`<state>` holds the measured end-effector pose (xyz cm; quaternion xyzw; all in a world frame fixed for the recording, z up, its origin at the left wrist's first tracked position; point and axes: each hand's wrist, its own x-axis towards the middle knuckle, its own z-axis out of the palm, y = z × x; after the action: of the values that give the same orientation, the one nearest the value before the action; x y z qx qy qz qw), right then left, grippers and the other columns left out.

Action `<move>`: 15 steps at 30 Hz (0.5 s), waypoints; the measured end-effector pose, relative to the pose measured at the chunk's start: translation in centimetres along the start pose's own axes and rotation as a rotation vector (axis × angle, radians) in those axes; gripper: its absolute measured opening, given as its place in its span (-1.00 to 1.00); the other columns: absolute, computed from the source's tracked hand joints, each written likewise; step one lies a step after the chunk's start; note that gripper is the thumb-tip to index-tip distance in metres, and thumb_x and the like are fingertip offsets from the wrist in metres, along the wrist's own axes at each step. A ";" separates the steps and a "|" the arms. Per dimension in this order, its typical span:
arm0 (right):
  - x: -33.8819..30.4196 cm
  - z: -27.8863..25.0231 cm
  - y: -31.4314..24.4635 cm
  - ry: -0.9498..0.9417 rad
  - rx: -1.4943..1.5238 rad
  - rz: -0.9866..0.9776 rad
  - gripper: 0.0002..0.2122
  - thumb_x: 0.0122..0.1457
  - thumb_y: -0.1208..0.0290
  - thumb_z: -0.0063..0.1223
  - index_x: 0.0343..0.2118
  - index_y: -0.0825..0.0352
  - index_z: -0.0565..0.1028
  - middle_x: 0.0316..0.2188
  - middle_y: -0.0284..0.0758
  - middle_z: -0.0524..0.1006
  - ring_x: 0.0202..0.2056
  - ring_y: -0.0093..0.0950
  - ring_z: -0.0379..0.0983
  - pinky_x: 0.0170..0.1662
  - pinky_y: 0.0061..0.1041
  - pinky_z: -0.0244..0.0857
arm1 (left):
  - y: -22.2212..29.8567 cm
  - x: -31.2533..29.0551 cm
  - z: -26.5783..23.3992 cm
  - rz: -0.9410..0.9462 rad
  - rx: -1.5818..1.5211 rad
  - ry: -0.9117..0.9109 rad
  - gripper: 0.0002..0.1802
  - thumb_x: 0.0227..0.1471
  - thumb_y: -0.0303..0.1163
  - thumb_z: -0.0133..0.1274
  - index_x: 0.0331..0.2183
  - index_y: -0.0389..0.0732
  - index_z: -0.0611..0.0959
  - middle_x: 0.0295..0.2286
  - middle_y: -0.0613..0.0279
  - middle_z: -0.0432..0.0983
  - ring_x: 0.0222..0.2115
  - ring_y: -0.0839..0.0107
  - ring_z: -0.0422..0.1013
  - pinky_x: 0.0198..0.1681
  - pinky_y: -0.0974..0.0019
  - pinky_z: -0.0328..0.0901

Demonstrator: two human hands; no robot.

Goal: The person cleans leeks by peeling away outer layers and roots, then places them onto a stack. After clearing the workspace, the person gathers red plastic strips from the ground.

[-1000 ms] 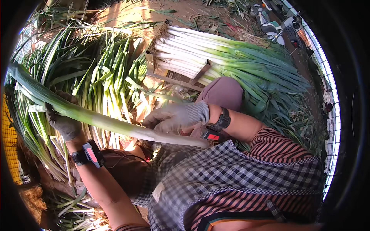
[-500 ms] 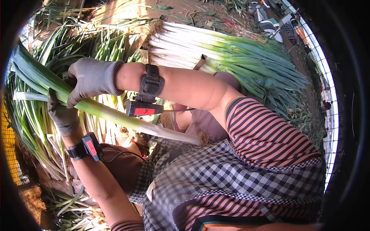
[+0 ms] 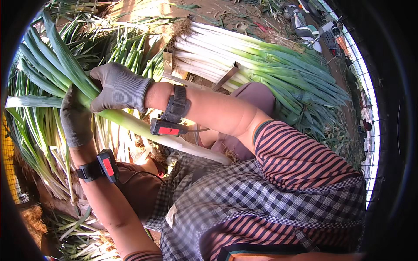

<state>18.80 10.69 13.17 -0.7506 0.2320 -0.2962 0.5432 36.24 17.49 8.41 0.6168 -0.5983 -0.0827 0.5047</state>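
Head view showed us with both gloved hands on one long leek [image 3: 143,127], which slanted across our front from upper left down toward our lap. Our left hand [image 3: 77,115] was closed around it where the green leaves [image 3: 50,65] fanned out, its thumb pointing upward. Our right hand [image 3: 99,93] sat just beside it, thumb and fingers bent round the same part of the plant; the fingertips behind the leaves were hidden from us. Below our right wrist the pale stem ran on to a tuft of roots [image 3: 230,155], near the upper edge of our checked apron [image 3: 257,195]; we could not tell whether the roots touched the cloth. One flat leaf [image 3: 32,102] stuck out to the left of our left hand.

Beyond and beneath our hands lay a loose pile of leafy leeks [image 3: 50,161], partly in sunlight. Farther off, to the right, clean white-stemmed leeks [image 3: 257,65] lay side by side, roots left and leaves right, with an upright bracket [image 3: 227,77] against their near side. Each of our wrists bore a strapped black device with a red label. At lower left, stripped leaves [image 3: 80,235] were scattered, and wire mesh [image 3: 371,143] curved along the right.
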 end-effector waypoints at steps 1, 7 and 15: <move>0.0 0.2 0.6 0.003 -0.001 0.000 -0.73 -0.25 0.36 0.32 -0.46 0.36 0.54 -0.55 -0.28 0.58 -0.51 -0.51 0.50 -0.35 -0.50 0.37 | 0.0 0.2 0.1 0.002 -0.001 -0.002 -0.59 0.04 -0.69 -0.05 -0.03 -0.29 0.54 -0.14 0.17 0.54 -0.13 0.41 0.44 -0.02 0.31 0.32; -2.0 1.7 0.8 0.167 -0.107 -0.162 -0.76 -0.17 0.41 0.22 -0.42 0.42 0.51 -0.56 -0.14 0.54 -0.52 -0.40 0.50 -0.37 -0.44 0.35 | -1.3 -0.1 0.2 -0.251 -0.422 -0.215 -0.65 0.11 -0.63 -0.16 -0.07 -0.29 0.58 -0.25 0.26 0.58 -0.24 0.53 0.43 -0.11 0.44 0.31; -13.4 -7.5 -7.3 -0.051 0.367 0.351 -0.61 -0.10 0.49 0.21 -0.20 0.54 0.38 -0.44 -0.36 0.46 -0.50 -0.60 0.43 -0.42 -0.64 0.33 | -3.9 -1.2 -0.8 -0.470 -0.577 -0.023 -0.66 0.28 -0.38 -0.18 -0.02 -0.34 0.53 -0.20 0.16 0.55 -0.18 0.43 0.46 -0.07 0.38 0.34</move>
<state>4.17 16.76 19.37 -0.5948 0.2873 -0.2157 0.7191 39.07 18.03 5.39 0.5688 -0.3978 -0.3685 0.6184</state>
